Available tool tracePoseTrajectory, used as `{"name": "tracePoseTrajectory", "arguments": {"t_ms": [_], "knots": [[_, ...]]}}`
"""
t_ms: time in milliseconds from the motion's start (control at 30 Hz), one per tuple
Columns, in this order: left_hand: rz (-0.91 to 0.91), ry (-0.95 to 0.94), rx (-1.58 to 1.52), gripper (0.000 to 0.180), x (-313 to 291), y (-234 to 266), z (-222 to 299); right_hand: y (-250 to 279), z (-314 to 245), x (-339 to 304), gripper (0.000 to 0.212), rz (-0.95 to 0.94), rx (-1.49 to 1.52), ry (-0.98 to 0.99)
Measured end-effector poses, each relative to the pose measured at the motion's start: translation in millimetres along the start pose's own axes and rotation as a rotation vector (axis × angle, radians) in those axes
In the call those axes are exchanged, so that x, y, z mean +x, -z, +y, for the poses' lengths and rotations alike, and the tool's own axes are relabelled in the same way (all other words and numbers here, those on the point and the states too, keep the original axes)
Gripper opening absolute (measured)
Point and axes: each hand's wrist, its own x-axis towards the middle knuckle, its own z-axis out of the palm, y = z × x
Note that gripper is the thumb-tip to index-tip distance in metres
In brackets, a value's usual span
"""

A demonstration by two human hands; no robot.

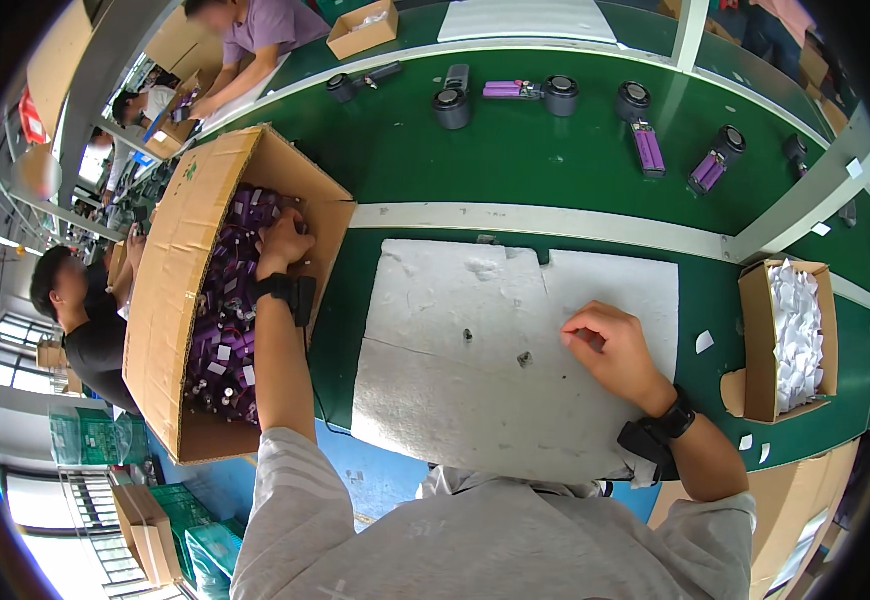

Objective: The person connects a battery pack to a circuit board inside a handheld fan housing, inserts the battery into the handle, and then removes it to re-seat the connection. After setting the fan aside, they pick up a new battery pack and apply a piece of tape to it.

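Note:
My left hand (283,243) reaches into a large cardboard box (185,250) lying tipped toward me on the left. Its fingers are bent down among purple battery packs (225,300), and its fingertips are partly hidden, so what they grip cannot be made out. Over the right half of a white foam board (455,400), my right hand (612,350) is curled, with thumb and forefinger close together and nothing visible in them. Small dark marks show on the foam. Each wrist wears a black band with a small box.
A small cardboard box (745,340) of white paper pieces stands at the right, with loose pieces (704,342) around it. Beyond a pale rail (555,225), several black round-headed devices (560,95) with purple cells lie on the green table. Other people (265,30) work at the left.

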Motion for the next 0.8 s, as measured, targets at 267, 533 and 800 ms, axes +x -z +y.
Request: {"name": "tracePoseTrajectory", "arguments": {"t_ms": [267, 533, 800], "knots": [[0.244, -0.206, -0.118, 0.044, -8, 1, -9, 1, -2, 1, 0.008, 0.017, 0.023, 0.007], [0.532, -0.17, -0.679, 0.038, -105, 53, 58, 2, -3, 0, 0.008, 0.104, 0.148, -0.126], [-0.023, -1.316, -0.907, 0.05, -218, 38, 198, 0, -7, -3, 0.036, 0.099, 0.981, -0.139]]}}
